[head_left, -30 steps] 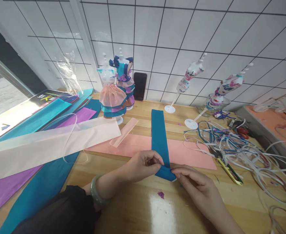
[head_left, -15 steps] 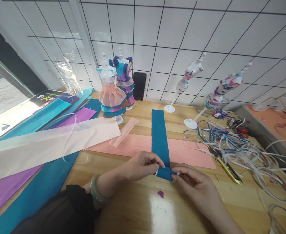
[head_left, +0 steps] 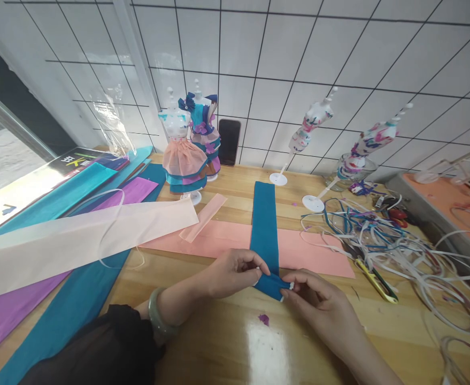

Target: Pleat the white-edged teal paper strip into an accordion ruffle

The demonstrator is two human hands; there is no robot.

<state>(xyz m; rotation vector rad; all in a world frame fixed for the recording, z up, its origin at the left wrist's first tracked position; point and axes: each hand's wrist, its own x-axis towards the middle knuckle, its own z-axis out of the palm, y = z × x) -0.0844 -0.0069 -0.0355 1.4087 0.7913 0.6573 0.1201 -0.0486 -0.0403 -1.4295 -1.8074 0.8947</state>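
Note:
A teal fabric strip (head_left: 264,224) runs from near the wall toward me, crossing over a pink strip (head_left: 315,250) that lies flat on the table. My left hand (head_left: 235,272) pinches the left side of the teal strip's near end, which is folded over. On the opposite side of that fold, the thumb and fingertips of my right hand (head_left: 318,297) are closed on the fabric's edge. Small white bits show at both edges beside my fingers; I cannot tell what they are. A purple scrap (head_left: 263,320) rests on the wood just below.
Several fabric strips, including a cream one (head_left: 138,222), spread across the left. Two dressed mini mannequins (head_left: 184,155) and a phone (head_left: 229,141) stand by the wall. At right are two more mannequins (head_left: 311,125), a yellow cutter (head_left: 377,280) and tangled ribbons (head_left: 367,227).
The folded near end has tilted, its right side bunching slightly between my hands. The far end of the teal strip has shifted a little to the right. Both hands stay almost in place.

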